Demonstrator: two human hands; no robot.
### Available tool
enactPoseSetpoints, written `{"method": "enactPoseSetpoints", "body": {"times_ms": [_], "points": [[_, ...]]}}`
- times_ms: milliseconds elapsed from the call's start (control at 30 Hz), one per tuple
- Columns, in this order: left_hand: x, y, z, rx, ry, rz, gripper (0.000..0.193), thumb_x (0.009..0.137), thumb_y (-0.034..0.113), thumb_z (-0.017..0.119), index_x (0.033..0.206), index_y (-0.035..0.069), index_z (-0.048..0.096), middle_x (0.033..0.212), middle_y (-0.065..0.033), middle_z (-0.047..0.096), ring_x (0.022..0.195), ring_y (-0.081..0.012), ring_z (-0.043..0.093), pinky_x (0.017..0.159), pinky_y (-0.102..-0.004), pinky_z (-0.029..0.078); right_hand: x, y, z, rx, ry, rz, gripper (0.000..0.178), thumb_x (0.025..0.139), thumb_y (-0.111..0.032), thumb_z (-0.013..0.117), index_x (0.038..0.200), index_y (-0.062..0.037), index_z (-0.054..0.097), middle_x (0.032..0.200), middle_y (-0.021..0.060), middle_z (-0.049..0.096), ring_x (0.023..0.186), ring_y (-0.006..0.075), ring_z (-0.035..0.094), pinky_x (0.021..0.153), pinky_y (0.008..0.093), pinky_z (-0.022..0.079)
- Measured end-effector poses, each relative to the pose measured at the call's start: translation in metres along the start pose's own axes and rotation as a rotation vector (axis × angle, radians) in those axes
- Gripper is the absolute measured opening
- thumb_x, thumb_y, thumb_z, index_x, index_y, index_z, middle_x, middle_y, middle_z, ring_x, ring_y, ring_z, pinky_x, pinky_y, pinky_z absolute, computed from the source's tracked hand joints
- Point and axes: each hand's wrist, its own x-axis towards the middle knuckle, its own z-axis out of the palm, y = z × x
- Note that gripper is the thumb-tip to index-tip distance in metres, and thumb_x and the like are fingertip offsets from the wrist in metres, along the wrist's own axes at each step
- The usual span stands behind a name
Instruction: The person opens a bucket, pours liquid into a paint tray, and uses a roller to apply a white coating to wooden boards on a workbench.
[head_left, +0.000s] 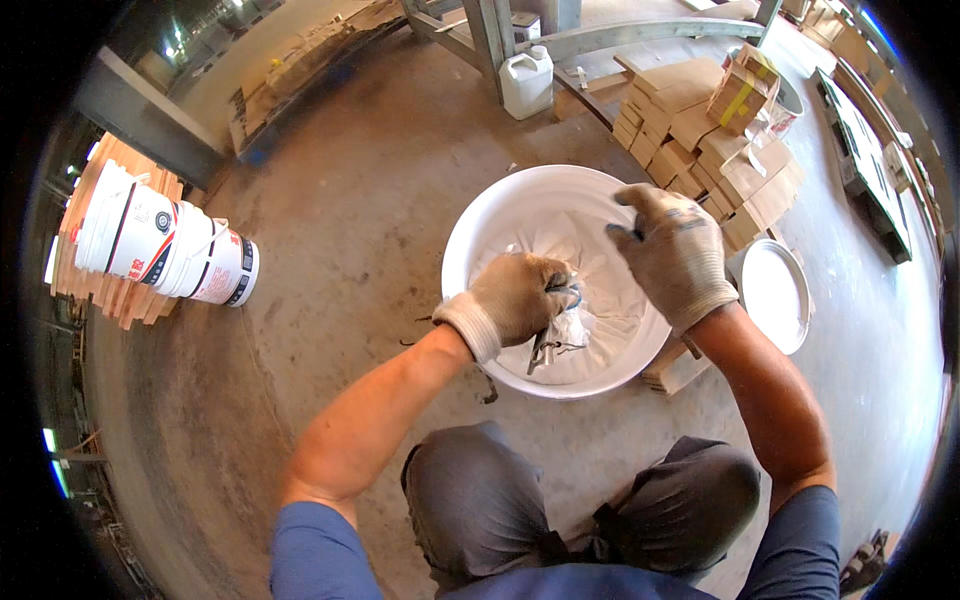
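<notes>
A large white bucket (480,212) is standing on the concrete floor (350,200) in front of the person's knees (475,490), and a creased white liner (617,300) is covering its inside. The gloved left hand (515,298) is reaching over the bucket's left rim, its fingers curling tightly and pinching a bunch of shiny plastic (574,328) near the middle of the opening. A small metal tool (544,350) is showing just below those fingers, toward the rim nearest the person; whether the left hand is gripping it too, I cannot tell. The gloved right hand (680,255) is hovering at the bucket's right rim, thumb and fingers spreading apart with nothing between them.

Beyond the bucket's far right rim, brown boxes (690,130) are sitting in a pile on the floor, with a taped carton (743,95) resting on top. A round white lid (775,295) is lying near the bucket's right side. Past the far rim, a white jug (526,85) is standing beside a metal frame (640,38). Toward the floor's left side, two printed white buckets (215,262) are standing close together next to stacked wooden boards (112,295). A dark pallet (865,165) is lying near the floor's right edge.
</notes>
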Motion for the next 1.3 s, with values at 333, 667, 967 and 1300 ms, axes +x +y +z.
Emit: {"method": "enactPoseSetpoints", "body": {"times_ms": [333, 667, 967, 1300], "points": [[-0.011, 0.003, 0.011, 0.018, 0.421, 0.107, 0.020, 0.094, 0.023, 0.075, 0.102, 0.005, 0.077, 0.074, -0.0184, 0.073, 0.070, -0.0322, 0.075, 0.071, -0.0411, 0.059, -0.025, -0.003, 0.047, 1.124, -0.766, 0.782, 0.020, 0.092, -0.016, 0.081, 0.104, -0.0002, 0.079, 0.081, 0.0014, 0.071, 0.065, 0.0089, 0.060, 0.056, 0.0245, 0.049], [-0.013, -0.014, -0.009, -0.559, 0.246, -0.153, 0.023, 0.100, -0.001, 0.061, 0.119, -0.003, 0.072, 0.104, -0.0120, 0.078, 0.086, -0.0120, 0.072, 0.071, -0.0291, 0.060, -0.021, -0.007, 0.054, 1.174, -0.789, 0.701, 0.025, 0.094, -0.024, 0.081, 0.100, 0.0004, 0.078, 0.075, 0.0028, 0.068, 0.061, 0.0093, 0.059, 0.052, 0.0273, 0.048], [-0.034, -0.019, -0.013, -0.174, 0.451, 0.155, 0.017, 0.085, 0.002, 0.077, 0.102, 0.002, 0.081, 0.095, -0.0128, 0.080, 0.081, -0.0181, 0.076, 0.074, -0.0340, 0.061, -0.007, -0.009, 0.061, 1.006, -1.025, 0.515, 0.029, 0.097, -0.028, 0.078, 0.092, 0.0004, 0.077, 0.071, 0.0035, 0.066, 0.057, 0.0116, 0.058, 0.051, 0.0294, 0.049], [0.000, 0.007, -0.028, -0.081, 0.230, 0.336, 0.022, 0.082, 0.006, 0.080, 0.104, 0.007, 0.081, 0.094, -0.0161, 0.078, 0.085, -0.0280, 0.078, 0.079, -0.0356, 0.062, -0.008, -0.024, 0.059, 0.946, -0.946, 0.247, 0.017, 0.096, -0.021, 0.073, 0.106, -0.0078, 0.070, 0.074, 0.0010, 0.066, 0.059, 0.0118, 0.060, 0.052, 0.0314, 0.050]]}}
